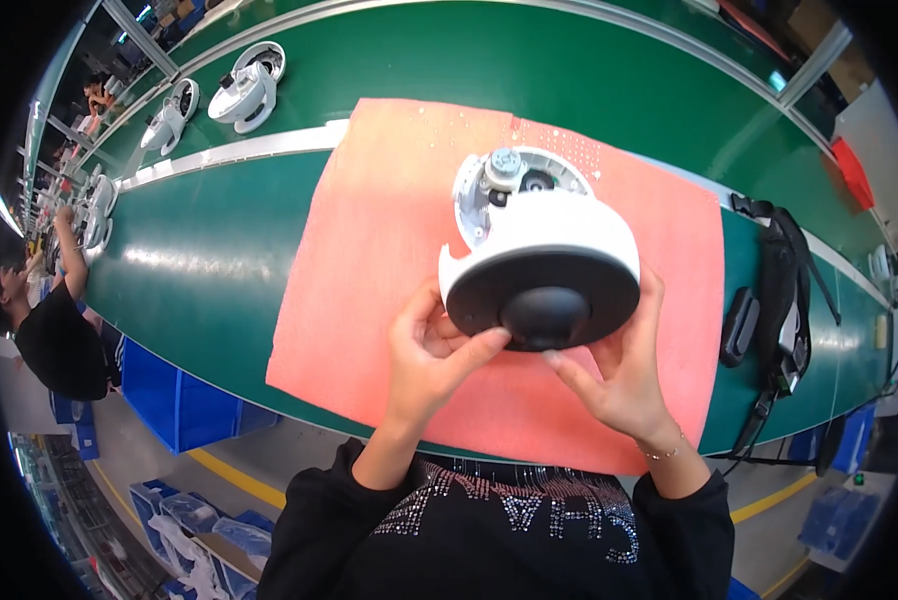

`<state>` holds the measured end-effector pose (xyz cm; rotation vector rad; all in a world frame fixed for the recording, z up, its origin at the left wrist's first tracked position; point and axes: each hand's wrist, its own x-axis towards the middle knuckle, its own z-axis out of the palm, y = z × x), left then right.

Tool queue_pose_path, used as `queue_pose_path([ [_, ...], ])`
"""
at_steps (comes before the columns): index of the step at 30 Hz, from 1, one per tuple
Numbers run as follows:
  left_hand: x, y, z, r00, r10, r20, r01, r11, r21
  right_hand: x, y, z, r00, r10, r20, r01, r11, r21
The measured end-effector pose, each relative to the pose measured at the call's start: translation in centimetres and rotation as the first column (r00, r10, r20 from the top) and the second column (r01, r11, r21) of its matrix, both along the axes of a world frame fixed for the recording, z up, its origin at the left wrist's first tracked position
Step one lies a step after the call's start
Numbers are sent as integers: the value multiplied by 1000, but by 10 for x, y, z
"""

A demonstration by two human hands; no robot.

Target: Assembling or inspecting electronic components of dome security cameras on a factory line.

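Observation:
Both hands hold a white plastic device with a round black front face and a smooth black bulge at its middle. My left hand grips its lower left edge, the thumb lying on the black face. On the lower right, my right hand supports it, with the thumb near the bottom rim and fingers behind the side. Behind the black-faced part shows an open white round base. In it sit a silver motor and a dark gear-like part. Whether base and front part are joined is hidden.
An orange-pink mat lies under the device on the green bench. Similar white units stand on the far green belt. Black straps lie right. A person works at left, near a blue bin.

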<state>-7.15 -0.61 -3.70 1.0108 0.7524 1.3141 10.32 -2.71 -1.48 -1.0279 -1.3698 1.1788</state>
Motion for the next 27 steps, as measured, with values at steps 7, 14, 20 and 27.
queue_pose_path([
  [7, -17, 3, 14, 901, -11, -434, 84, 985, 149, 33, 17, 25, 972, 72, 224, -109, 981, 161],
  [14, -22, 5, 21, 855, 61, -515, 86, 963, 257, 30, 24, 43, 894, 110, 435, -242, 934, 262],
  [20, -19, 5, 20, 785, 170, -596, 74, 929, 363, 25, 27, 46, 933, 143, 330, -221, 952, 213],
  [27, -18, 8, 22, 726, 295, -622, 27, 891, 453, 26, 34, 44, 958, 241, 158, -245, 970, 7],
])
